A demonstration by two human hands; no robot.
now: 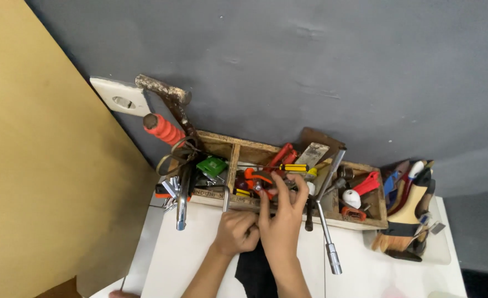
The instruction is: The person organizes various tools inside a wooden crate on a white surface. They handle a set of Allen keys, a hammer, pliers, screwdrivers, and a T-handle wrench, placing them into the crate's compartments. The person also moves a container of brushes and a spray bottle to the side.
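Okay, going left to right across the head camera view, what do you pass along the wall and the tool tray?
White wall socket → orange ribbed handle → green tool → left hand → right hand → long socket wrench → red clip → paintbrush.

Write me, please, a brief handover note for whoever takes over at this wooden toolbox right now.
Left hand: closed in a fist at the front edge of the wooden toolbox; whether it holds anything cannot be told.
Right hand: fingers spread, reaching into the middle compartment, touching an orange-handled tool.
A long socket wrench hangs over the front edge.
Nothing lifted out yet; tools remain in the box.
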